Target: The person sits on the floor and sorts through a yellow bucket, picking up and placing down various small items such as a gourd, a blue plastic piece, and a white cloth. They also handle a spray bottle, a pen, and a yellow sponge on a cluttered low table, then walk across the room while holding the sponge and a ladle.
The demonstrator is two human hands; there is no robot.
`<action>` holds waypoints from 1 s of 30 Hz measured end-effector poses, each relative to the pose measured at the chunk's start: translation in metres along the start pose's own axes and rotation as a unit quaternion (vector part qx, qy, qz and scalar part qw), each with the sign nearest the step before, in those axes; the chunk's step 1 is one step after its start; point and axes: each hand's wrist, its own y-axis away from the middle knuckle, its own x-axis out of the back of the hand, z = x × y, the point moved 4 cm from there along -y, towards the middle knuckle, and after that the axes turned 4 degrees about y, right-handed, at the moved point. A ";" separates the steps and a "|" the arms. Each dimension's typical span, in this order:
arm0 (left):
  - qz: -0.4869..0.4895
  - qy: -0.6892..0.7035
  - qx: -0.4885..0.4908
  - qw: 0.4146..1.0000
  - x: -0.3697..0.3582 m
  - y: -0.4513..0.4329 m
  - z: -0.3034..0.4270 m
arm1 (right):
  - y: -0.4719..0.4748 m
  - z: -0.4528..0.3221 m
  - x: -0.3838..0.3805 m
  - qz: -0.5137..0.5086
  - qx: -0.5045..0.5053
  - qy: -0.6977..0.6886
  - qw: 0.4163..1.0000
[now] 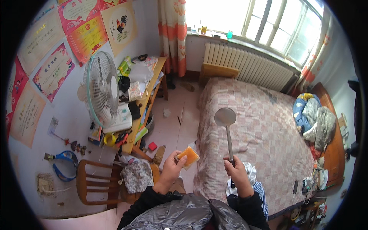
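My left hand [173,169] grips a flat orange block [188,156], seemingly in clear wrapping, between thumb and fingers. In my right hand [237,172] is the dark handle of a metal ladle or spatula [225,117]; its round head points away from me, over the bed, and its handle end shows below my fist. The two hands are apart, in front of my body. Beyond the tool lies the bed [258,138] with a checked, wrinkled cover. White and striped cloth [258,192] lies beside my right wrist.
On the left stand a wooden chair [82,184] with cloth on its seat and a cluttered wooden desk [155,72] with an electric fan [105,89]. A shoe [159,155] and a red object [152,146] lie on the floor. A radiator [247,61] is under the window.
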 end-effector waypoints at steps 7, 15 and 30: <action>0.044 0.013 -0.033 0.998 0.066 -0.114 0.035 | -0.140 -0.051 -0.055 -0.031 0.000 0.027 0.999; 0.098 -0.030 -0.057 0.993 0.131 -0.205 0.052 | -0.247 -0.012 -0.061 -0.005 -0.096 -0.004 0.995; 0.176 -0.017 -0.104 0.979 0.188 -0.284 0.072 | -0.364 -0.039 -0.033 0.038 -0.080 -0.059 0.994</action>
